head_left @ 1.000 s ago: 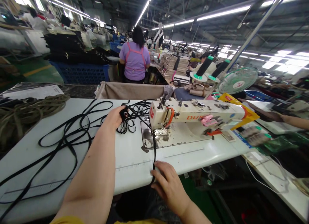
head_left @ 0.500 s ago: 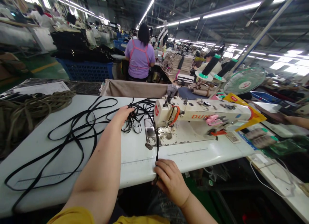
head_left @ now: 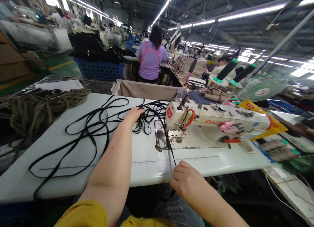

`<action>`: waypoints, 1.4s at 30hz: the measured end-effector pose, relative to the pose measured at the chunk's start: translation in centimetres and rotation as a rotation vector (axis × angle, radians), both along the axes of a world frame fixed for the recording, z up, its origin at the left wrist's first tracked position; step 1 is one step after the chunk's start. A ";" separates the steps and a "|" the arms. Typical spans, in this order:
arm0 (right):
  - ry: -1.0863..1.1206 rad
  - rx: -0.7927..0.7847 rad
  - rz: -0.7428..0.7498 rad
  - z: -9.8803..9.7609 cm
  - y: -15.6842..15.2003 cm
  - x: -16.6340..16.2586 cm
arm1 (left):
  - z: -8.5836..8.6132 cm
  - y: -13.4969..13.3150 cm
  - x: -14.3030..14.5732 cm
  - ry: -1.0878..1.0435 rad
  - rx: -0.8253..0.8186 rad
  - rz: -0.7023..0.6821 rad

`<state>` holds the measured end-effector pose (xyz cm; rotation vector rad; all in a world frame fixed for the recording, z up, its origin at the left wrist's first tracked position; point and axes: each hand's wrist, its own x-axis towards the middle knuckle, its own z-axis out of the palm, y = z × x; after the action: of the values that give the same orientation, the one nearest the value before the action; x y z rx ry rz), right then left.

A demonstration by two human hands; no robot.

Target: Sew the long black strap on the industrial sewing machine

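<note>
Ceiling lights (head_left: 250, 13) are stretching away well beyond both hands, and a co-worker (head_left: 152, 62) in a purple top is sitting farther off, back turned. Below the left hand (head_left: 136, 113) a white table (head_left: 144, 152) is spreading, its near edge coming just beside the right hand (head_left: 183, 178). Beyond the right hand, and to the right of the left one, a sewing machine (head_left: 208, 117) is standing with its needle end toward the left hand, probably so that work is passing in a straight line toward the body. Well to the left of the left hand, olive straps (head_left: 49, 106) are lying heaped, apart from the black tape (head_left: 169, 143), perhaps so that the two are not tangling.

The left hand is closing its fingers on a bunch of that tape, fingertips partly hidden, seemingly so that the loops are not sliding. The right hand is gripping the tape in a curled fist at the table edge, likely so that the length is running straight from the needle area. The tape itself is looking narrow, flat and matt, trailing in loose loops to the left of the left hand.
</note>
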<state>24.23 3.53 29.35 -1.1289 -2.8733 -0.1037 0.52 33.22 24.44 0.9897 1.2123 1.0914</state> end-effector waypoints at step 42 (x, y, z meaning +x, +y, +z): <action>0.310 0.123 -0.222 -5.6 6.7 2.6 | 0.3 0.1 1.8 -0.255 0.060 0.044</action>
<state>26.88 10.28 23.70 -1.3063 -2.4332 -0.1024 2.28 33.28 24.71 0.8423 1.0030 1.2542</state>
